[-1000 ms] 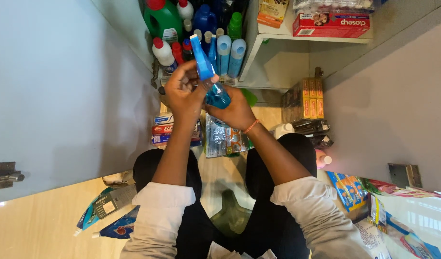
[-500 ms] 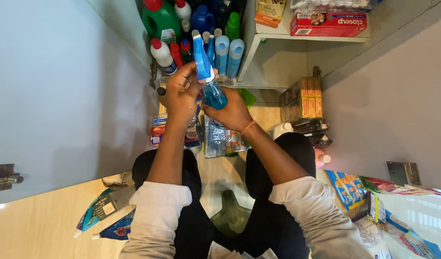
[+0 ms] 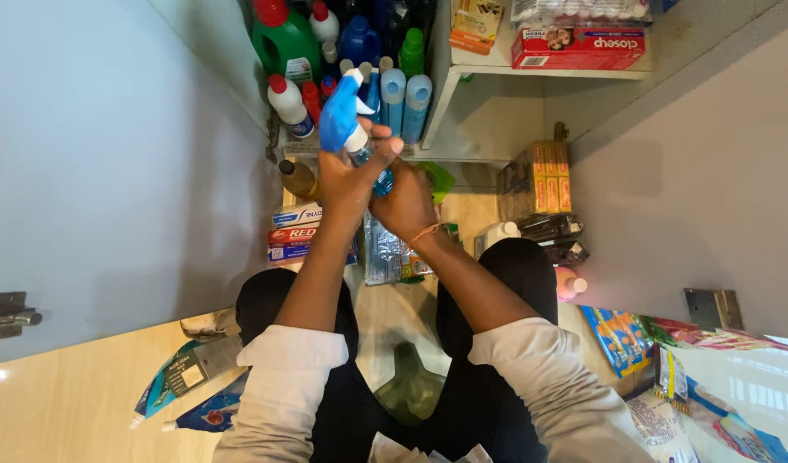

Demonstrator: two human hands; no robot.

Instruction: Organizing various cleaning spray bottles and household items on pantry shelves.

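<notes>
Both of my hands meet on one blue spray bottle (image 3: pixel 359 137), held up in front of me before the shelf of cleaning bottles (image 3: pixel 359 51). My left hand (image 3: pixel 347 176) is wrapped shut around its neck under the blue trigger head; my right hand (image 3: pixel 407 201) cups the clear body from below. Its long axis runs from the trigger head, up and left, down to my right palm; both hands touch it.

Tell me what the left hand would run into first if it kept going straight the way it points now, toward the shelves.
Probably the row of light blue bottles on the lower shelf. The left hand, holding the blue spray bottle, points up at them, though depth is hard to judge from this head view.
</notes>
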